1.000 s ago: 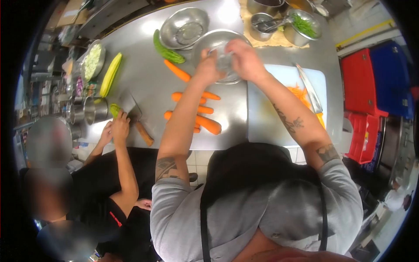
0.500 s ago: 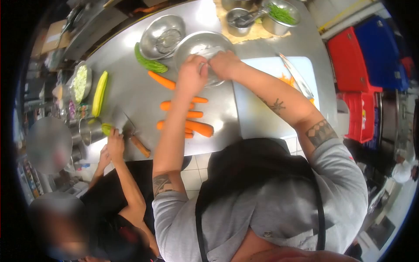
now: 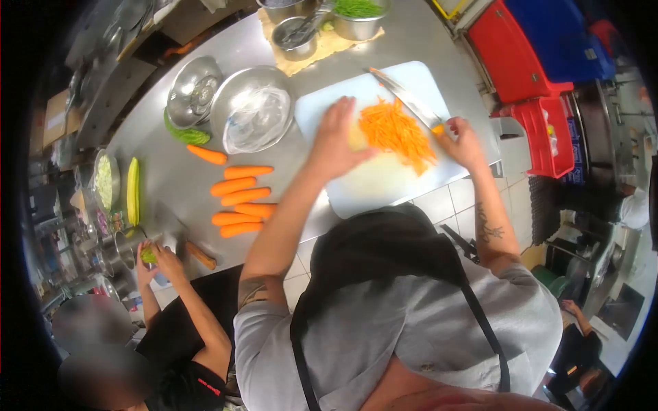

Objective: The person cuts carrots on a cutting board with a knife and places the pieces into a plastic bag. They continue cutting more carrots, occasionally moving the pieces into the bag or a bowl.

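Observation:
On the white cutting board (image 3: 419, 74) lies a heap of shredded carrot (image 3: 392, 133). My left hand (image 3: 339, 140) is over the board just left of the heap, fingers stretched and thumb apart, holding nothing. To the right of the heap, my right hand (image 3: 463, 145) has its fingers curled at the orange handle end of a kitchen knife (image 3: 410, 99). The blade points away, toward the board's far edge. A metal bowl (image 3: 226, 89) with a clear plastic bag (image 3: 257, 123) in it stands left of the board. Several whole carrots (image 3: 240, 195) lie nearer me.
A second metal bowl (image 3: 184, 92) and a bumpy green vegetable (image 3: 184, 130) are at the far left. Metal containers stand on a tan cloth (image 3: 301, 63) behind. A co-worker's hands (image 3: 159, 260) hold a green vegetable at left. Red crates (image 3: 541, 140) stand at right.
Both hands have left the metal bowl and come right to the cutting board. My left hand has opened; my right hand is now at the knife. The view has shifted.

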`<state>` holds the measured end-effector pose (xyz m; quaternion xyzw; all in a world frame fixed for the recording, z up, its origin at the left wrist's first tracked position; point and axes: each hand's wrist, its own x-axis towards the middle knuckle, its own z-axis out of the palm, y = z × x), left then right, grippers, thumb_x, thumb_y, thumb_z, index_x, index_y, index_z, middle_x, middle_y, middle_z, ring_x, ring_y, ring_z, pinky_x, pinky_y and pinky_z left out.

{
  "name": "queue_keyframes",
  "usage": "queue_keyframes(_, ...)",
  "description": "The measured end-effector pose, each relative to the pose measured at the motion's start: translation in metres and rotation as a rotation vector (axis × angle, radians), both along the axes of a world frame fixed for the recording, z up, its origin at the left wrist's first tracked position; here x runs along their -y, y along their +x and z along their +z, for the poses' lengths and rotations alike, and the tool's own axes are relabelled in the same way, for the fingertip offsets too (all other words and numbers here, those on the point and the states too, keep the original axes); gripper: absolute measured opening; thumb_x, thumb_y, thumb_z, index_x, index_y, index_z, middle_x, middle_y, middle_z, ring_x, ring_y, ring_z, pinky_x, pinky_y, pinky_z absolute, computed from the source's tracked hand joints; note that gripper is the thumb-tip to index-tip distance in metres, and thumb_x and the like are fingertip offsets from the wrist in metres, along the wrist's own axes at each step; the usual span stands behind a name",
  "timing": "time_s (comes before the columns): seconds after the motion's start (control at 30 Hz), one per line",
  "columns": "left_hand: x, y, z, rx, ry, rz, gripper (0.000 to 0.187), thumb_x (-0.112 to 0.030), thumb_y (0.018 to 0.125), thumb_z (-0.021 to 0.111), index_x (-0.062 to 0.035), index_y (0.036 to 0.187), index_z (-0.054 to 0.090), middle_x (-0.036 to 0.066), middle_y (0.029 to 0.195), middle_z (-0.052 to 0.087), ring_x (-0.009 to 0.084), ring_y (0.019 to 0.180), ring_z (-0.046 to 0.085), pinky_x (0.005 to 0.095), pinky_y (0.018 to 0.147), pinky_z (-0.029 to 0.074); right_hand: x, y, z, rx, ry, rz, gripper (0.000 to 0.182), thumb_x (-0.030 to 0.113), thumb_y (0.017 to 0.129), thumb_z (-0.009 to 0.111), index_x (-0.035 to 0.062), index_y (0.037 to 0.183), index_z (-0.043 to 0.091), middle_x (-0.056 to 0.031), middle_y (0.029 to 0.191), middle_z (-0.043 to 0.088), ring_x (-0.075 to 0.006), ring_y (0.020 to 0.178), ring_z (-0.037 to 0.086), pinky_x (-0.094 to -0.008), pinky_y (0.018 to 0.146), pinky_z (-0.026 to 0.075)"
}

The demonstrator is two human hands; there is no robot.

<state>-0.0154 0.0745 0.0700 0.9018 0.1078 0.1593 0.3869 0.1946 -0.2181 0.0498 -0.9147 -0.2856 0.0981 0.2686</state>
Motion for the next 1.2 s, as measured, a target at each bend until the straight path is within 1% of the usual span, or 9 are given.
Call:
queue_keyframes(0.13,0.095,0.028,-0.030,-0.072,0.227,-0.160,0.104,-0.051,0.076,0.087,-0.0127,0.161,0.041,0.018,0.170,0.028,0.0455,0.158,0.018,0.0656,0.125,0.019,0.005,-0.005,-0.034,-0.004,0.039,-0.002,0.040,0.017,0.086,0.078,0.0009,0.119,0.061,-0.0233,0.106,0.070,-0.0401,0.101,0.068,-0.0464,0.085,0.055)
queue_keyframes(0.33,0.146,0.047,-0.072,-0.222,0.508,-0.505,0.080,-0.059,0.093,0.067,-0.0223,0.161,0.045,0.011,0.171,0.032,0.0396,0.160,0.019,0.0783,0.120,0.011,0.019,0.000,-0.021,-0.478,0.267,0.004,0.036,0.017,0.096,0.068,0.0025,0.128,0.059,-0.0119,0.089,0.069,-0.0257,0.076,0.067,-0.0399,0.069,0.054)
queue_keyframes(0.63,0.134,0.059,-0.086,-0.122,0.575,-0.036,0.053,-0.045,0.097,0.066,-0.0177,0.143,0.064,0.010,0.161,0.044,0.0376,0.153,0.032,0.0811,0.117,0.013,0.057,0.011,-0.002,-0.861,0.352,-0.119,0.037,0.035,0.111,0.052,0.0040,0.128,0.062,0.0003,0.071,0.056,-0.0075,0.048,0.045,-0.0275,0.044,0.037)
queue_keyframes(0.73,0.126,0.060,-0.073,-0.042,0.533,-0.069,0.050,-0.039,0.095,0.071,-0.0151,0.139,0.066,0.012,0.156,0.047,0.0377,0.149,0.037,0.0780,0.120,0.013,0.054,0.013,-0.028,-0.646,0.296,-0.111,0.038,0.036,0.111,0.051,0.0035,0.126,0.063,-0.0095,0.075,0.066,-0.0214,0.053,0.061,-0.0354,0.051,0.049)
queue_keyframes(0.93,0.066,0.064,-0.075,0.147,0.079,-0.039,0.033,-0.021,0.096,0.066,-0.0046,0.124,0.067,0.021,0.135,0.061,0.0387,0.125,0.057,0.0540,0.108,0.045,0.031,-0.021,-0.020,-0.206,0.008,0.012,0.036,0.033,0.106,0.055,0.0061,0.129,0.063,-0.0293,0.103,0.073,-0.0502,0.100,0.069,-0.0535,0.090,0.056)
queue_keyframes(0.97,0.040,0.058,-0.059,0.205,0.476,-0.052,0.025,-0.010,0.093,0.061,-0.0009,0.116,0.067,0.024,0.120,0.067,0.0416,0.111,0.063,0.0509,0.096,0.051,0.026,-0.027,-0.018,-0.176,0.013,-0.015,0.036,0.033,0.104,0.057,0.0065,0.129,0.062,-0.0285,0.103,0.073,-0.0487,0.101,0.069,-0.0539,0.090,0.056)
queue_keyframes(1.07,-0.068,0.023,-0.063,0.067,0.478,0.323,0.029,-0.003,0.091,0.054,0.0017,0.115,0.069,0.025,0.114,0.070,0.0436,0.112,0.066,0.0492,0.100,0.052,0.014,-0.036,-0.017,-0.115,0.012,-0.096,0.036,0.031,0.101,0.059,0.0075,0.128,0.062,-0.0276,0.108,0.072,-0.0459,0.103,0.070,-0.0543,0.091,0.056)
queue_keyframes(1.13,-0.134,0.000,-0.043,-0.297,0.457,0.467,0.016,-0.007,0.086,0.059,0.0009,0.092,0.072,0.023,0.096,0.074,0.0441,0.094,0.071,0.0520,0.084,0.057,0.008,-0.032,-0.035,-0.119,-0.023,-0.103,0.034,0.027,0.099,0.060,0.0084,0.128,0.061,-0.0267,0.116,0.069,-0.0448,0.105,0.069,-0.0538,0.091,0.056)
queue_keyframes(1.2,-0.229,-0.034,-0.104,-0.404,0.876,0.170,0.024,-0.019,0.088,0.059,0.0011,0.084,0.072,0.026,0.086,0.073,0.0454,0.089,0.071,0.0562,0.081,0.056,0.005,-0.038,-0.036,-0.077,-0.020,-0.108,0.034,0.024,0.097,0.061,0.0096,0.129,0.062,-0.0261,0.121,0.064,-0.0448,0.106,0.068,-0.0529,0.092,0.056)
